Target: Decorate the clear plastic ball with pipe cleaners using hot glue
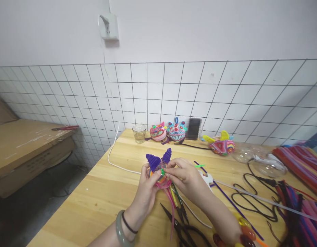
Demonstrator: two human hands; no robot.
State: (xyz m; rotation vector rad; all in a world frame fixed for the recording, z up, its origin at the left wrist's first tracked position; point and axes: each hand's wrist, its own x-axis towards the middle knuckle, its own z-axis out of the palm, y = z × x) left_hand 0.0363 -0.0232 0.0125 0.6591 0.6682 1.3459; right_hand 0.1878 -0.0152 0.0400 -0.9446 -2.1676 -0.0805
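Note:
My left hand [146, 188] is wrapped round a small clear ball [163, 184] covered partly in rainbow and pink pipe cleaner. Two purple pipe-cleaner ears [153, 162] stand up from its top. Against the ball's front, my right hand [187, 176] pinches a short green pipe-cleaner piece [162, 171] between thumb and fingers. From below the ball a pink pipe cleaner [172, 212] trails down. Black-handled scissors [177, 224] lie on the table under my hands, beside a second dark pointed tool [182, 206].
Finished pipe-cleaner balls [177, 132] and a glass cup [139, 133] line the wall. A yellow-finned fish [222, 146], clear plastic balls [244, 155], a white glue gun [207, 179], black cord [258, 195] and pipe-cleaner bundles [299, 168] lie right. Cardboard [32, 137] stands left.

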